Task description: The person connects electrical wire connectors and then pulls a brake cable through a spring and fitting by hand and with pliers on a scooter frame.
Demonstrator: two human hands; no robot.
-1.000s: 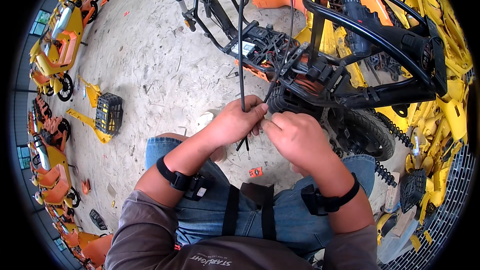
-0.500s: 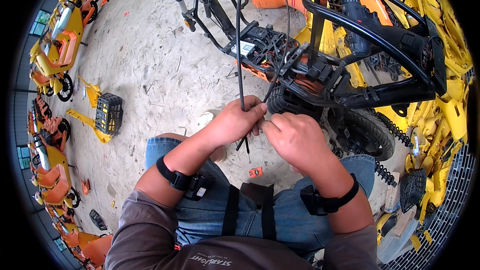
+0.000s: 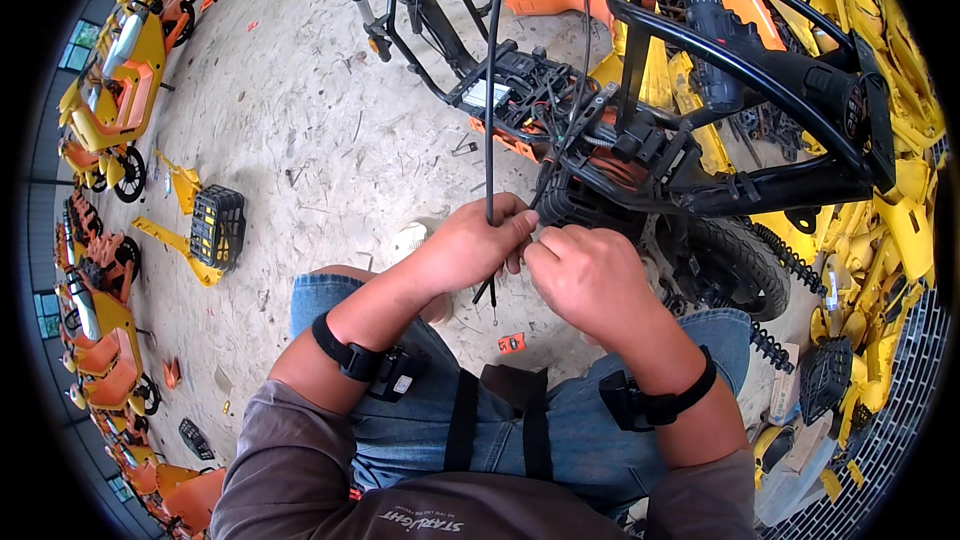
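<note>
Gripping a black cable (image 3: pixel 490 120) in closed fingers of the left hand (image 3: pixel 478 246), with its long axis up the view beyond them and short ends pointing back below. Curling the right hand (image 3: pixel 592 275) just beside; cannot tell its hidden hold. Facing a bike frame (image 3: pixel 790 190) beyond the fingers, rightward.

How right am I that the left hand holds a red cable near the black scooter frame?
Not quite: the cable in the left hand is black, not red, as the head view shows. The black scooter frame is indeed nearby.
</note>
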